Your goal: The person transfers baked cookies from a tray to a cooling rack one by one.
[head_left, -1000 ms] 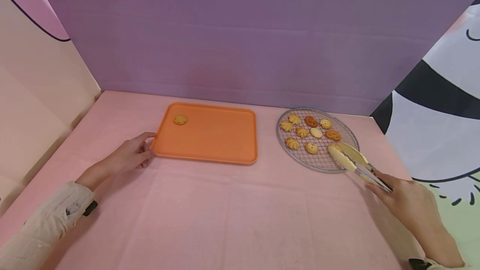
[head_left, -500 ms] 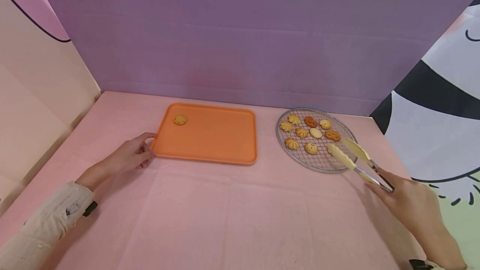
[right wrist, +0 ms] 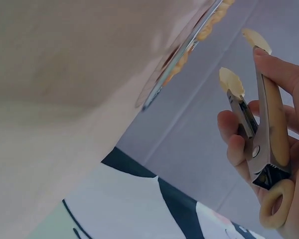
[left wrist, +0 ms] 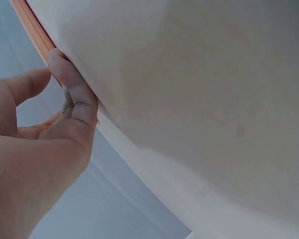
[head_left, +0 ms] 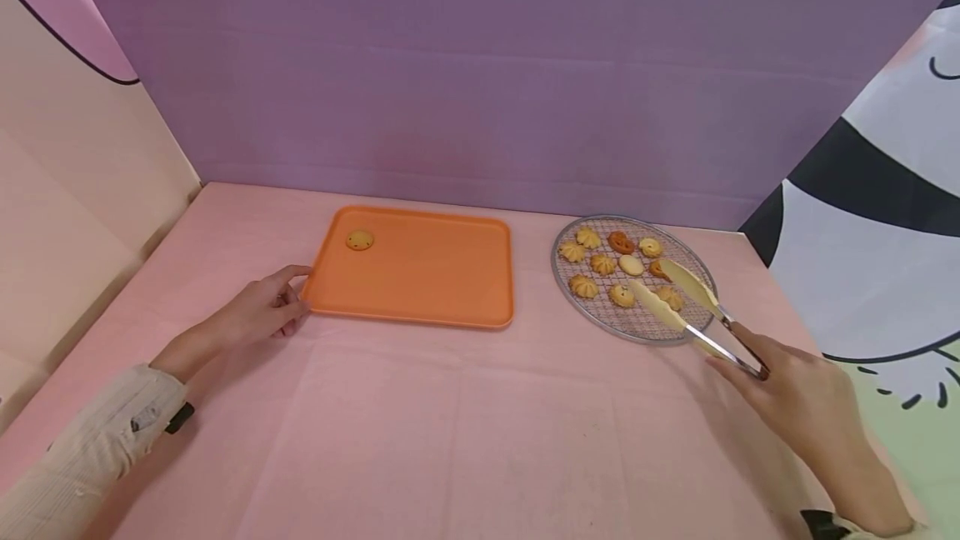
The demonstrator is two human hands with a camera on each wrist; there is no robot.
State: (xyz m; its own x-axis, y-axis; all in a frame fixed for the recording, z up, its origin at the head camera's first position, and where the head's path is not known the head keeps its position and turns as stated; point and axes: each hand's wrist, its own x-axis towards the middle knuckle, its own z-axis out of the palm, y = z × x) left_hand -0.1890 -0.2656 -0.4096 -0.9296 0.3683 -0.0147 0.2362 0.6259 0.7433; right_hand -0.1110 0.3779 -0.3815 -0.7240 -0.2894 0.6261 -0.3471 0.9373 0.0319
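My right hand (head_left: 798,394) grips metal tongs (head_left: 716,347) with cream tips, a loop at the handle end showing in the right wrist view. The tongs' tips are spread apart with nothing between them, over the right part of a round wire rack (head_left: 637,332). Beneath them lie a ridged cookie (head_left: 670,298) and a pretzel-shaped cookie (head_left: 657,269), partly covered by one tip. My left hand (head_left: 258,311) touches the left edge of an orange tray (head_left: 420,273) near its front corner, index finger extended. On the tray lies one round cookie (head_left: 360,240).
Several more cookies sit on the rack, among them a pale oval cookie (head_left: 632,265) and a brown pretzel-shaped cookie (head_left: 621,242). A pink cloth (head_left: 465,423) covers the table, and a purple wall (head_left: 480,90) stands behind it.
The tongs have come away from the ridged cookie at the rack's front right, their tips spreading, then shifting left and back. The cookie stays on the rack. My left hand keeps its place.
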